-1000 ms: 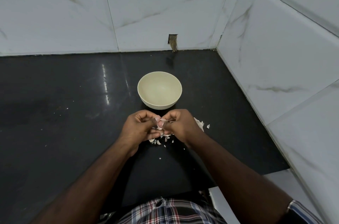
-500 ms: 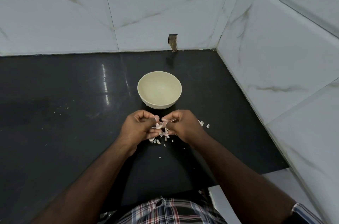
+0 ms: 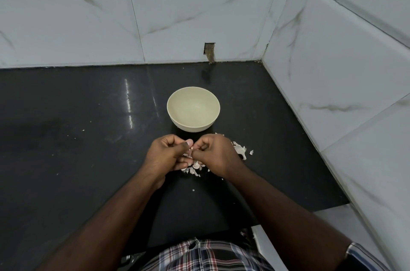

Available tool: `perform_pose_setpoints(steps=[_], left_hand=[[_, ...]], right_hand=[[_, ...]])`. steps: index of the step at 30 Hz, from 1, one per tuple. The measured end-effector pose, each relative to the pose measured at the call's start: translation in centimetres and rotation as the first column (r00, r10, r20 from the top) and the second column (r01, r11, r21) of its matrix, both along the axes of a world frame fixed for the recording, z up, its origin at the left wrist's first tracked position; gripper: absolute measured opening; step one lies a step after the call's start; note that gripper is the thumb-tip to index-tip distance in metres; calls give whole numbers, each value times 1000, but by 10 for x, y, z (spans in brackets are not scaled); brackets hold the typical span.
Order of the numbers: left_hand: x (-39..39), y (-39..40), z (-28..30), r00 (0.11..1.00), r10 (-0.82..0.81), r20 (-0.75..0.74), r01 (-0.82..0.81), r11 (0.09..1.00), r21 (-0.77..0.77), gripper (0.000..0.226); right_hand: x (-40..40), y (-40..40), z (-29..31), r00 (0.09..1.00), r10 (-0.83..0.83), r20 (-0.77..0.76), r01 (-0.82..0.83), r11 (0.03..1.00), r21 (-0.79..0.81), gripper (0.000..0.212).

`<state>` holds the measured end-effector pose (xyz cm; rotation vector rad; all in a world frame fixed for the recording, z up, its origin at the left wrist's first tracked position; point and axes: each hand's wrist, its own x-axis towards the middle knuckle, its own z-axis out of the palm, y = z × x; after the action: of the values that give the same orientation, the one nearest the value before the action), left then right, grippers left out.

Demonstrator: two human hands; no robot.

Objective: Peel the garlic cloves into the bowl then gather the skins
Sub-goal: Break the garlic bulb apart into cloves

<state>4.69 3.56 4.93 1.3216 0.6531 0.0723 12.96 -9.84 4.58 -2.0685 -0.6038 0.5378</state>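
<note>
A cream bowl stands on the black counter, and its inside looks bare. Just in front of it my left hand and my right hand meet, fingers curled. Between their fingertips they pinch a small garlic clove, mostly hidden by the fingers. Pale garlic skins lie on the counter under and to the right of my hands, with more flakes below them.
White marble-look tiled walls close the counter at the back and on the right. A small dark hole in the back wall sits behind the bowl. The counter's front edge runs near my checked shirt.
Both hands have stayed in place in front of the bowl. The fingers have closed together on the clove, and the skin pile to the right shows more.
</note>
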Motion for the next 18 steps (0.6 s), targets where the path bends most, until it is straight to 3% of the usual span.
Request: perform_pose_setpoints(steps=[7, 13, 18], left_hand=[[1, 2, 0, 998, 63, 5, -63, 998, -2, 15], [0, 4, -1, 1000, 11, -9, -11, 999, 49, 10], [-2, 6, 1, 1000, -14, 1, 14, 1000, 19, 9]], right_hand=[[2, -7, -5, 968, -129, -216, 167, 972, 164, 10], [6, -15, -1, 994, -32, -109, 33, 999, 10, 17], [10, -17, 3, 992, -128, -2, 128, 991, 27, 11]])
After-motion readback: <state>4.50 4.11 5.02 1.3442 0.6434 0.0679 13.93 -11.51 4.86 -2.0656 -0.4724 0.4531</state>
